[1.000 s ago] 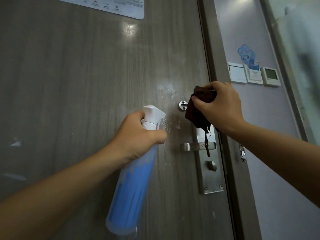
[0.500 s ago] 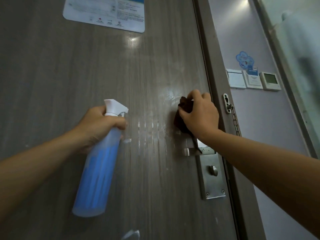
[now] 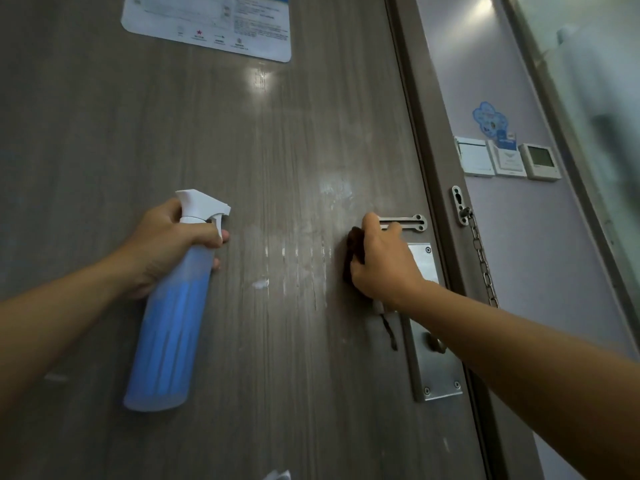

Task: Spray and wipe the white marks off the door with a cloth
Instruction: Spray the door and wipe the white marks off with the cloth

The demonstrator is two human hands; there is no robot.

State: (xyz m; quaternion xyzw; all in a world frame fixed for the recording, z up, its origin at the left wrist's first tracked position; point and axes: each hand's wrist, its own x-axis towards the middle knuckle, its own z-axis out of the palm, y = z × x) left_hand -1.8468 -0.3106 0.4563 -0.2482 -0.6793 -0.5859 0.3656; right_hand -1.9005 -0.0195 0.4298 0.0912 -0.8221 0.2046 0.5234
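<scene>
Pulled back to the left and clear of the wetted patch in the last second: translucent spray bottle of blue liquid (image 3: 169, 306), neck wrapped tight in the left hand (image 3: 166, 247), forefinger resting across the white trigger. Moved down off the metal lock hardware onto bare wood grain just left of the steel lock plate (image 3: 424, 268): dark brown cloth (image 3: 355, 258), bunched and pressed flat under the closed right hand (image 3: 384, 268). Spraying probably done for this spot, wiping begun, yet white marks (image 3: 259, 284) and runs between the hands on the grey-brown wooden door (image 3: 104, 133) not yet reached.
</scene>
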